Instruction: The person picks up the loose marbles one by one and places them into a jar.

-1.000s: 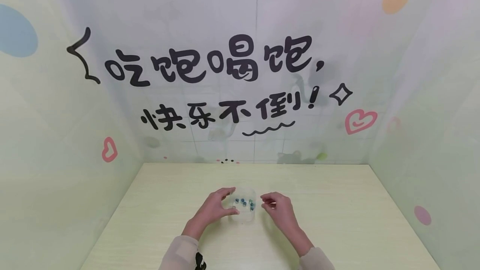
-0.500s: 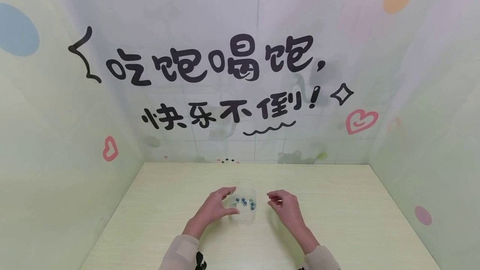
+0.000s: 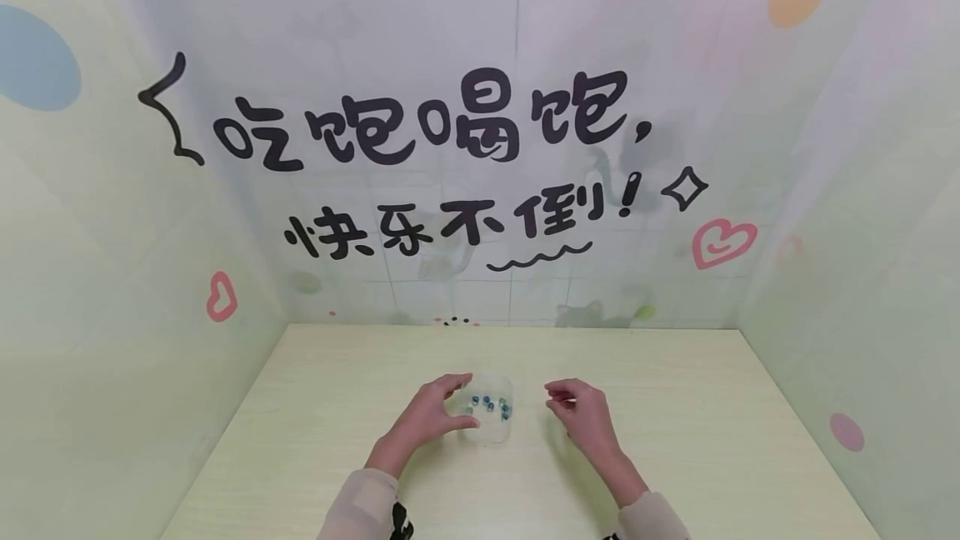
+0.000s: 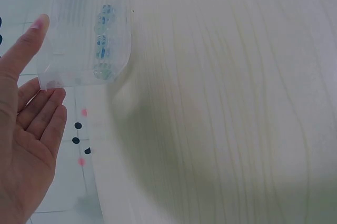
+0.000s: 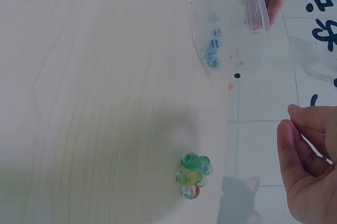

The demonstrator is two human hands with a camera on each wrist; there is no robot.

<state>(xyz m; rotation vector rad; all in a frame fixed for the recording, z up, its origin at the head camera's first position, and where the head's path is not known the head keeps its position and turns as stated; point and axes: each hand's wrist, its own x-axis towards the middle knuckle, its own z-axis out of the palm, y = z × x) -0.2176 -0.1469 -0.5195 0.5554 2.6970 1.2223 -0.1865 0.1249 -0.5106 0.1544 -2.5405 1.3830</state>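
A clear plastic box stands near the middle of the table, held at its left side between the thumb and fingers of my left hand. Several blue and greenish marbles lie on its bottom. My right hand hovers a short way right of the box, fingers loosely curled and thumb tip close to the fingertips. Nothing shows between them in the right wrist view. There, a small cluster of green and clear marbles, one with a red streak, lies on the table near that hand; the head view hides it.
The pale wood-grain table meets a printed backdrop at its far edge. Similar printed panels rise at the left and right sides.
My right hand has moved to the right, away from the box. A greenish marble shows more plainly at the box's left side. My left hand stays in place.
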